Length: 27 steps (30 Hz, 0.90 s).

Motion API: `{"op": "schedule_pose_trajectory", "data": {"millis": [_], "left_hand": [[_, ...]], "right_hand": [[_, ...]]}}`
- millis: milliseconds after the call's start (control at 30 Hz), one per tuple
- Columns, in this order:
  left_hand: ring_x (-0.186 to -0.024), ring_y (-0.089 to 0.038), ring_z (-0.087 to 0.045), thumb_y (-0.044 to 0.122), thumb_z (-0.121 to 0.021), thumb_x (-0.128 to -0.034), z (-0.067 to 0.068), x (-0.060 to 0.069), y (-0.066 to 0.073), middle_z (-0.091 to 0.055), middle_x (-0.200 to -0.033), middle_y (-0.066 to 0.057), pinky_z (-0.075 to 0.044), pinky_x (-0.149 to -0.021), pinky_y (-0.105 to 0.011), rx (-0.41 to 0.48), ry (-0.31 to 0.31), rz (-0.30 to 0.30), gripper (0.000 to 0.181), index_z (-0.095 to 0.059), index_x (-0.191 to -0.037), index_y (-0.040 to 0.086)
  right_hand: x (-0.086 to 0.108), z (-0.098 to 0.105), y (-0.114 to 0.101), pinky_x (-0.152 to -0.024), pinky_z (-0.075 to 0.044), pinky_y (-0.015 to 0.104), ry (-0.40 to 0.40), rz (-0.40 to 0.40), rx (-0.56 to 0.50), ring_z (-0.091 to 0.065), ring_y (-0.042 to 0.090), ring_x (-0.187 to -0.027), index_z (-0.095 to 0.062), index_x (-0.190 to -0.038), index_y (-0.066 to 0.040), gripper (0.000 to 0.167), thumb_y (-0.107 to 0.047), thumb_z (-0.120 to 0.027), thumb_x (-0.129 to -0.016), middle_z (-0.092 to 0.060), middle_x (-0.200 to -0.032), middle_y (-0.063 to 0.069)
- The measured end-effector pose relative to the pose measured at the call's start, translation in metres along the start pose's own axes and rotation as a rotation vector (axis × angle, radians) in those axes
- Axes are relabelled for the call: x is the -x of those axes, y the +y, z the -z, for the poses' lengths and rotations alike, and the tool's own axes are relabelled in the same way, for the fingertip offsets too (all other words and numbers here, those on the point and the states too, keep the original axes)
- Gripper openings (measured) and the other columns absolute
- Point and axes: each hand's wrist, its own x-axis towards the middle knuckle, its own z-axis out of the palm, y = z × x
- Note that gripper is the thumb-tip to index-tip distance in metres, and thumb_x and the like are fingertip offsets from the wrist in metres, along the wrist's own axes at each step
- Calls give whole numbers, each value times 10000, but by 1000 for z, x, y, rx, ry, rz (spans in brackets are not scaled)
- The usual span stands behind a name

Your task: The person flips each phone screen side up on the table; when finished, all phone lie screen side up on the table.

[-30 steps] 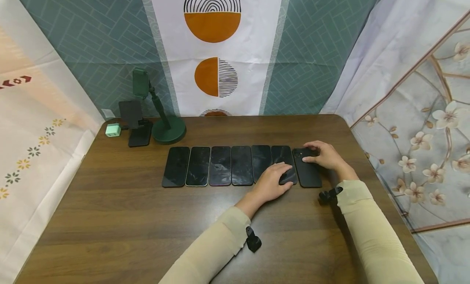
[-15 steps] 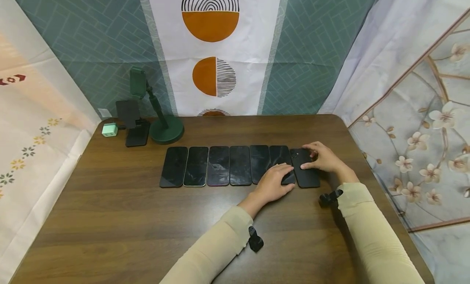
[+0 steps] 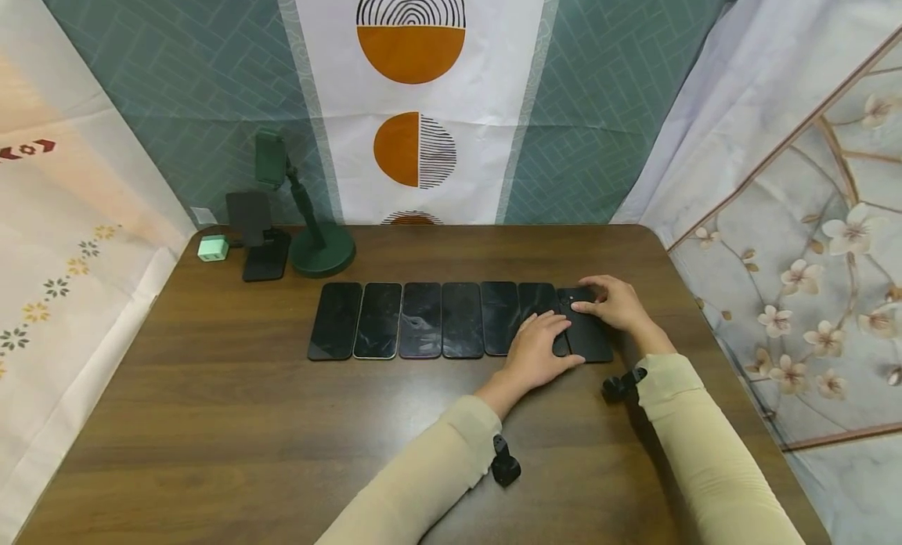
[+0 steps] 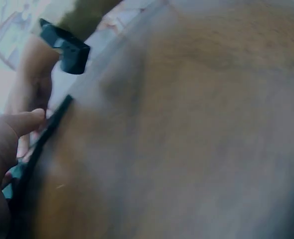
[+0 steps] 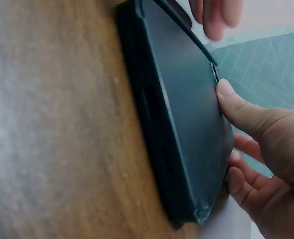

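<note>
Several dark smartphones lie side by side, mostly screen up, such as the leftmost smartphone (image 3: 334, 322). The rightmost phone (image 3: 589, 340) lies back up, camera lenses at its far end. My right hand (image 3: 622, 306) grips that far end, thumb on the back, other fingers around the far edge. In the right wrist view, the right thumb (image 5: 239, 104) presses on the phone's back (image 5: 187, 94). My left hand (image 3: 533, 355) reaches over the neighbouring phone (image 3: 535, 296), fingers extended, fingertips by the rightmost phone's left edge; whether they touch it I cannot tell.
A green round-based stand (image 3: 322, 251), a black folding stand (image 3: 264, 259) and a mint-green charger block (image 3: 213, 248) stand at the back left of the wooden table (image 3: 282, 435). Patterned cloth hangs behind and on both sides.
My left hand has slid right, from over the second phone from the right toward the rightmost phone's edge. My right hand keeps its place at that phone's far end.
</note>
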Motion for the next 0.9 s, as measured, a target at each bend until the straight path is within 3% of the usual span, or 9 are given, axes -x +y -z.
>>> {"op": "schedule_pose_trajectory", "data": {"millis": [100, 200, 533, 700, 900], "left_hand": [[-1459, -116, -370, 624, -757, -819, -4, -1, 4, -529, -1494, 58, -221, -1228, -332, -150, -18, -4, 764, -607, -1421, 178], [-1456, -99, -369, 633, -762, -805, -7, -2, 6, -530, -1490, 82, -219, -1224, -303, -190, -20, 12, 752, -627, -1401, 195], [-1442, -67, -381, 547, -724, -886, -8, -7, 10, -565, -1451, 111, -220, -1220, -286, -106, 11, 87, 593, -661, -1365, 203], [-1431, -72, -401, 525, -758, -864, -7, -7, 8, -584, -1433, 97, -233, -1213, -277, -87, 24, 77, 601, -673, -1349, 179], [-1433, -89, -404, 528, -751, -861, -7, -6, 6, -582, -1439, 78, -240, -1211, -283, -83, 16, 51, 621, -666, -1356, 162]], "right_hand": [[1, -1, 0, -748, -551, 509, 30, 24, 5, -661, 356, -875, -644, -1307, -4, 517, -261, -807, -890, -630, -1277, 266], [2, -2, 2, -733, -555, 484, 46, 34, 12, -674, 333, -842, -655, -1293, 7, 498, -252, -803, -894, -663, -1212, 260], [6, -2, 6, -724, -548, 377, 60, 8, -54, -684, 333, -876, -670, -1287, -27, 436, -223, -782, -914, -695, -1120, 251], [6, -1, 7, -707, -516, 242, 54, -16, -160, -653, 318, -952, -669, -1264, 7, 385, -168, -757, -933, -683, -1182, 243], [8, 1, 5, -697, -479, 139, 77, -10, -258, -639, 279, -953, -670, -1173, 63, 287, -106, -727, -947, -678, -1120, 268]]}}
